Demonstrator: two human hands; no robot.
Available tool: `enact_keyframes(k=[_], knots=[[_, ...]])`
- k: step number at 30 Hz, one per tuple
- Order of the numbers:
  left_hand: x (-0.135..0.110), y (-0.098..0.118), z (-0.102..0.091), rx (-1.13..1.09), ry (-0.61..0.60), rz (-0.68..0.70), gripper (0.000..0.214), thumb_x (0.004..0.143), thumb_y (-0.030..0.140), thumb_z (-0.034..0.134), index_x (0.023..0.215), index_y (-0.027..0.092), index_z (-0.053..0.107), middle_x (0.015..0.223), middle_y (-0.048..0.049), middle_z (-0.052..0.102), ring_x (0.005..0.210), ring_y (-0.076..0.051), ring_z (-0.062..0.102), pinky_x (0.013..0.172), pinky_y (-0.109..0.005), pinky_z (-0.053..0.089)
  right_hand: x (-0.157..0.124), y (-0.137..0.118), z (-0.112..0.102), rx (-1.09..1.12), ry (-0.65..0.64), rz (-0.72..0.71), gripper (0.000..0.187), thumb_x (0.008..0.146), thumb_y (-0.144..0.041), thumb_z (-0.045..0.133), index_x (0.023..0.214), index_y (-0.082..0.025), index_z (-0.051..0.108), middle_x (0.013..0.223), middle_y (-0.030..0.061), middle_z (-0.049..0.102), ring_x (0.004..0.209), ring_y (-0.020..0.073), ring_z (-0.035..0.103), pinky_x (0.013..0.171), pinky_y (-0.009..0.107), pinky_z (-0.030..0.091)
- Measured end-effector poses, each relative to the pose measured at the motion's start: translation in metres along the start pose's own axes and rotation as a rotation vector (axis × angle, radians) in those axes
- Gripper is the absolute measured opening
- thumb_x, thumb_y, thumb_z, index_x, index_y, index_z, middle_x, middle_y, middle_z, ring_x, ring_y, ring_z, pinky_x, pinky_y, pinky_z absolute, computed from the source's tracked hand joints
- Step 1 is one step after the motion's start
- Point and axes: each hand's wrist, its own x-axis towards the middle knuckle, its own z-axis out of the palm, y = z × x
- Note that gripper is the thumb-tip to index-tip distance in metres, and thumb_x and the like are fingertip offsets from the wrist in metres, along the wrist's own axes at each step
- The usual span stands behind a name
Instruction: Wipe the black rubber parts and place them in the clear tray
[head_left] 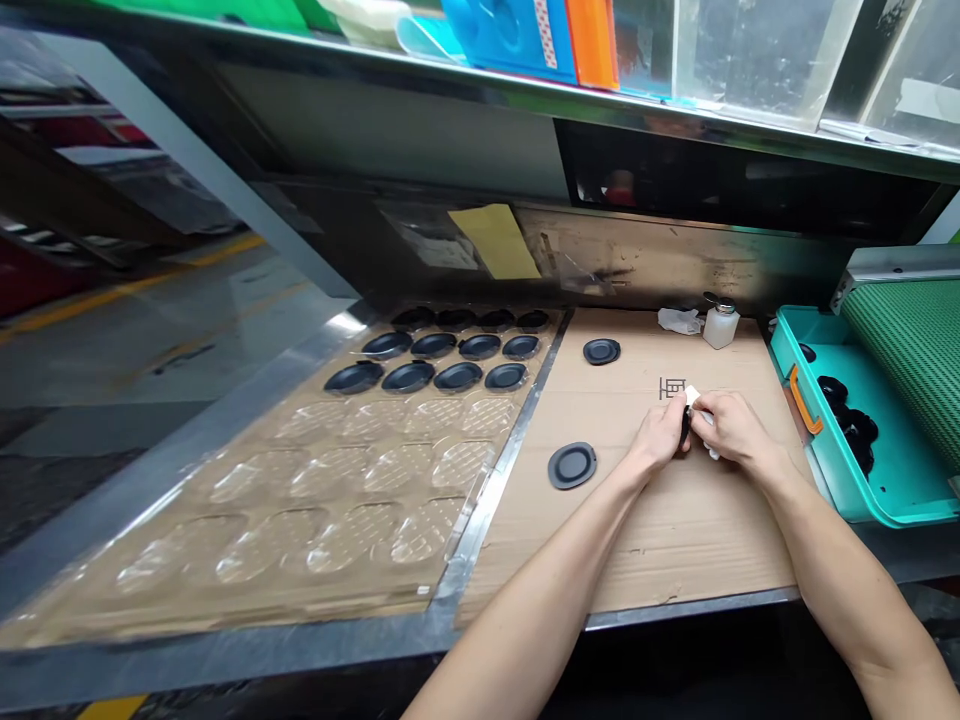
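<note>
My left hand [661, 432] is closed on a black part [685, 428], of which only a narrow dark edge shows between the fingers. Right beside it, my right hand [726, 426] pinches a white cloth or tissue [706, 420] against that part. Both hands are above the cardboard sheet [645, 540]. To their left lie two loose black oval parts with a ringed recess: a nearer one [572, 466] and a farther one [601, 351]. Most of the held part is hidden by my fingers.
A clear blister tray [337, 470] on the left holds rows of black parts [409, 376] at its far end. A pump bottle [721, 324] and crumpled tissue [681, 320] stand behind. On the right are a teal bin [900, 480] with black parts and a green conveyor belt [915, 350].
</note>
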Motion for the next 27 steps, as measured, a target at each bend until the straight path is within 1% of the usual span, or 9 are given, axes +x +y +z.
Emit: enact_keyframes(k=[2,6,12,17,22,27], knots=[[0.0006,0.0002,0.001,0.028,0.006,0.004,0.07,0.098,0.055,0.034,0.042,0.019,0.053,0.04,-0.0066,0.051,0.039,-0.013,0.044,0.046,-0.027,0.03,-0.0008,-0.0001,-0.0028,0.002,-0.005,-0.009,0.02,0.086,-0.02,0.051,0.069,-0.022,0.061,0.072,0.001,0.066,0.068,0.0147,0.056,0.069,0.023,0.039],[0.0002,-0.0005,0.0016,0.025,0.012,0.019,0.068,0.098,0.055,0.032,0.043,0.019,0.052,0.042,-0.0065,0.052,0.041,-0.013,0.046,0.046,-0.027,0.031,-0.0012,-0.0021,-0.0055,0.022,0.039,-0.009,0.019,0.087,-0.022,0.052,0.073,-0.021,0.064,0.076,0.0014,0.067,0.067,0.0139,0.055,0.068,0.023,0.038],[0.0003,-0.003,0.0032,0.047,0.0,0.057,0.061,0.096,0.054,0.038,0.049,0.019,0.054,0.042,-0.0045,0.053,0.041,-0.013,0.046,0.047,-0.026,0.033,-0.0015,0.0005,-0.0093,0.101,-0.048,0.023,0.025,0.085,-0.021,0.051,0.063,-0.02,0.063,0.061,-0.0015,0.061,0.057,0.0111,0.049,0.061,0.022,0.035],[-0.0008,-0.0046,0.0038,0.038,0.012,0.048,0.067,0.096,0.056,0.036,0.043,0.02,0.051,0.039,-0.0048,0.05,0.041,-0.013,0.046,0.047,-0.026,0.035,-0.0014,0.0003,-0.0087,0.137,0.031,-0.004,0.021,0.084,-0.02,0.053,0.068,-0.018,0.067,0.067,-0.0005,0.066,0.061,0.0107,0.051,0.063,0.021,0.035],[-0.0002,-0.0081,0.0027,0.078,-0.011,0.086,0.065,0.095,0.061,0.037,0.048,0.019,0.053,0.043,-0.0039,0.054,0.043,-0.013,0.048,0.05,-0.026,0.038,-0.0013,0.0013,-0.0086,0.148,-0.053,0.016,0.025,0.083,-0.021,0.052,0.061,-0.017,0.063,0.058,-0.0011,0.06,0.054,0.0098,0.044,0.057,0.022,0.031],[-0.0019,-0.0094,0.003,0.087,-0.02,0.086,0.07,0.095,0.064,0.034,0.044,0.019,0.053,0.042,-0.0049,0.053,0.044,-0.014,0.049,0.049,-0.026,0.038,-0.0016,0.0026,-0.01,0.196,0.044,0.008,0.022,0.084,-0.019,0.053,0.068,-0.017,0.069,0.065,-0.0005,0.065,0.06,0.01,0.049,0.061,0.022,0.033]])
